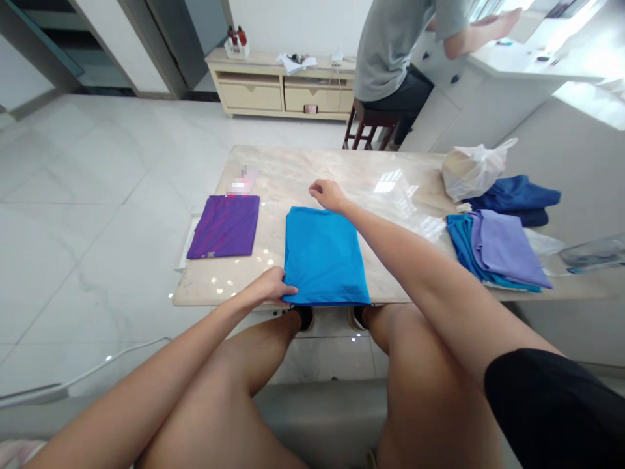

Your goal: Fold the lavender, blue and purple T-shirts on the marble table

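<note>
Left hand [273, 284]: thumb and fingers closed on the near left corner of a folded blue cloth [323, 257], which lies flat at the near edge of the table [278, 169]. To its left is a folded purple cloth [227, 227]. Right hand [329, 194]: at the blue cloth's far edge, fingers curled; how tightly, and whether around anything, cannot be told. Beyond, a person [388, 55] sits on a wooden stool [370, 117].
</note>
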Demonstrator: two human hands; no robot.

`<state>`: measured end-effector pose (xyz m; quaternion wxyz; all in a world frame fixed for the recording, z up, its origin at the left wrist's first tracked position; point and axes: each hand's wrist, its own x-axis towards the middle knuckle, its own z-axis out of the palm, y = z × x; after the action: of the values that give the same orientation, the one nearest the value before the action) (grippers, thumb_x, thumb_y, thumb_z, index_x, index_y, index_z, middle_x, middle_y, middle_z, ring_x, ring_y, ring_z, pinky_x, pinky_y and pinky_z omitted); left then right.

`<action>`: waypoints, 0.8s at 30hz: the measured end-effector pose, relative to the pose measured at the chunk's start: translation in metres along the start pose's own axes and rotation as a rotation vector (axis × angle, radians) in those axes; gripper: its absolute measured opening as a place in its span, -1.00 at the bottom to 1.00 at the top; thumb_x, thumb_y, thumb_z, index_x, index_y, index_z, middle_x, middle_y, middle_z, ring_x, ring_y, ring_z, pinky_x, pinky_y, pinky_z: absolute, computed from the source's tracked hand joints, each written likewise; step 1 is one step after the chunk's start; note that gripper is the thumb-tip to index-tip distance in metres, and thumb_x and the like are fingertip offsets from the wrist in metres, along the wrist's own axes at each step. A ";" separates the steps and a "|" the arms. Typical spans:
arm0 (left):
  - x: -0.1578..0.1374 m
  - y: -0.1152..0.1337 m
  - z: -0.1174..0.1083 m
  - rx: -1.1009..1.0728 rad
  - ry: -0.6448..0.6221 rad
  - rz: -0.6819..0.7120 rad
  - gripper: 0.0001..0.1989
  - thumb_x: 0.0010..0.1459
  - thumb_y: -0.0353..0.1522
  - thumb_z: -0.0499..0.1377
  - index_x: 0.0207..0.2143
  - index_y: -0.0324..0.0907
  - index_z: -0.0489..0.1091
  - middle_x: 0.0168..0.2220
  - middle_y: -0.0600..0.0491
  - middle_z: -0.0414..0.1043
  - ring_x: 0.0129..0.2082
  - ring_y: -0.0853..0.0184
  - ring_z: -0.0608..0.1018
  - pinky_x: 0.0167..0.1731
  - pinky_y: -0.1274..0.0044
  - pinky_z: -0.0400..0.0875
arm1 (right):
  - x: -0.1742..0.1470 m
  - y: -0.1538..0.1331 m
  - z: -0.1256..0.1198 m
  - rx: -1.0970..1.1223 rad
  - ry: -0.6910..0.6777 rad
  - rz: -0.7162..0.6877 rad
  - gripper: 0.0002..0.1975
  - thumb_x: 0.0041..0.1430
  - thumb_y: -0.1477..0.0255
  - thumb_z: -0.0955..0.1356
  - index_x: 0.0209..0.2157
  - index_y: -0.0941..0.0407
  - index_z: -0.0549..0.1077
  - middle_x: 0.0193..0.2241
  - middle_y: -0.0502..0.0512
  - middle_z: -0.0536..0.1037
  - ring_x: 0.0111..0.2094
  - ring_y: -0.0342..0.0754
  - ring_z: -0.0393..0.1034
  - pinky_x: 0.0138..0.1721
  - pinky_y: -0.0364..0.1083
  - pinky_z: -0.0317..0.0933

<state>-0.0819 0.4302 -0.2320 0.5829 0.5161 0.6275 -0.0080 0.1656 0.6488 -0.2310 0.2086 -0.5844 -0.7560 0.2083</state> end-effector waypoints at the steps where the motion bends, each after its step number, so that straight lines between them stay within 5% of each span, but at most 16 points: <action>1: -0.006 0.003 -0.001 0.030 -0.012 0.001 -0.61 -0.05 -0.34 0.57 -0.47 -0.12 0.36 -0.52 0.11 0.50 -0.43 0.14 0.68 -0.41 0.44 0.57 | -0.005 0.004 -0.013 -0.033 0.010 0.014 -0.70 0.46 0.49 0.35 0.07 0.21 0.69 0.00 0.23 0.74 0.04 0.07 0.60 0.19 -0.02 0.42; 5: -0.026 0.018 -0.010 0.405 0.010 -0.017 -0.58 0.01 -0.35 0.55 -0.55 -0.11 0.32 -0.54 0.01 0.54 -0.37 0.00 0.73 -0.34 0.40 0.57 | -0.043 0.021 -0.061 -0.159 -0.034 0.106 -0.66 0.34 0.57 0.40 0.10 0.20 0.66 0.13 0.31 0.68 0.27 0.23 0.48 0.37 0.11 0.32; 8: -0.032 0.031 -0.021 0.739 0.254 0.027 -0.56 -0.11 -0.31 0.64 -0.55 -0.14 0.39 -0.38 -0.15 0.66 -0.04 -0.19 0.75 -0.09 0.36 0.59 | -0.082 0.027 -0.075 -0.107 -0.100 0.315 -0.65 0.26 0.57 0.50 0.08 0.22 0.64 0.21 0.41 0.63 0.40 0.36 0.37 0.44 0.21 0.27; 11: -0.027 0.043 -0.026 0.657 0.493 0.084 -0.64 0.02 -0.18 0.59 -0.41 -0.16 0.51 -0.10 -0.29 0.71 0.24 -0.25 0.63 0.14 0.32 0.54 | -0.122 0.025 -0.071 -0.005 -0.235 0.522 -0.74 0.26 0.49 0.57 -0.07 0.32 0.63 -0.09 0.54 0.72 0.09 0.44 0.64 0.15 0.27 0.55; 14: -0.014 0.056 -0.024 0.409 0.577 0.071 -0.65 0.17 -0.07 0.47 -0.27 -0.16 0.58 0.01 -0.33 0.69 0.29 -0.19 0.60 0.20 0.32 0.51 | -0.154 0.020 -0.061 0.155 -0.365 0.669 -0.70 0.32 0.40 0.58 -0.10 0.37 0.59 -0.34 0.45 0.71 -0.24 0.28 0.72 -0.17 0.16 0.67; 19: 0.004 0.075 -0.018 0.256 0.501 0.061 -0.50 0.16 0.10 0.43 -0.31 -0.15 0.53 -0.27 -0.24 0.68 -0.08 -0.07 0.75 -0.11 0.34 0.60 | -0.181 0.018 -0.058 0.488 -0.518 0.843 -0.74 0.42 0.30 0.54 -0.15 0.23 0.58 -0.28 0.25 0.73 -0.29 0.00 0.70 -0.18 -0.05 0.63; 24: 0.016 0.067 -0.025 0.069 0.367 0.061 -0.30 -0.11 0.27 0.51 -0.42 -0.10 0.39 -0.55 0.01 0.45 -0.52 0.21 0.55 -0.46 0.42 0.45 | -0.183 0.023 -0.048 0.533 -0.521 0.897 -0.65 0.36 0.18 0.58 -0.28 0.15 0.54 -0.38 0.08 0.64 -0.41 -0.14 0.52 -0.30 -0.15 0.52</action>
<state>-0.0530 0.4865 -0.1961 0.4407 0.5474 0.7066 0.0824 0.2527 0.4795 -0.2176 0.0470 -0.7044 -0.3825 0.5961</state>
